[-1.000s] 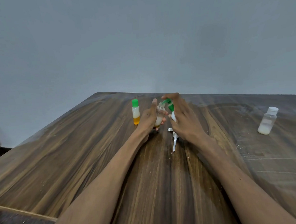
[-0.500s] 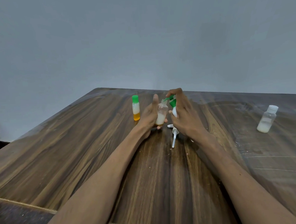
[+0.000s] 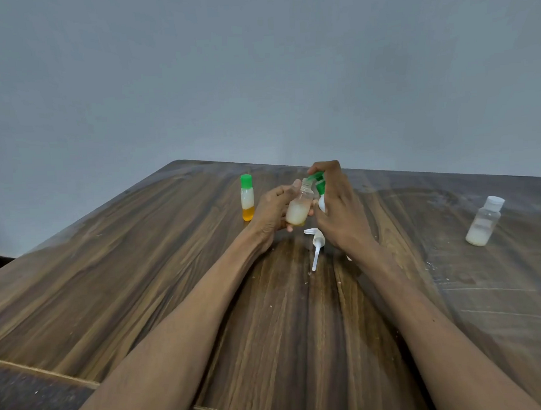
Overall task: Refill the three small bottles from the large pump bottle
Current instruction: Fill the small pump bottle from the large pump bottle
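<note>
My left hand (image 3: 271, 209) grips a small clear bottle (image 3: 299, 208) with no cap, partly filled with whitish liquid and tilted to the right. My right hand (image 3: 340, 209) is wrapped around the pump bottle (image 3: 321, 196), white with a green pump head, with the forefinger on top of the pump. The green nozzle sits at the mouth of the small bottle. Most of the pump bottle is hidden behind my right hand. A second small bottle (image 3: 247, 197) with a green cap stands left of my hands. A third (image 3: 484, 222), white-capped, stands at the far right.
A white loose pump piece with a thin tube (image 3: 316, 246) lies on the wooden table (image 3: 141, 274) just below my hands. The table's near edge runs across the bottom left. A plain grey wall stands behind.
Both hands have lifted slightly with their bottles. The small clear bottle leans more toward the pump nozzle and shows more whitish liquid.
</note>
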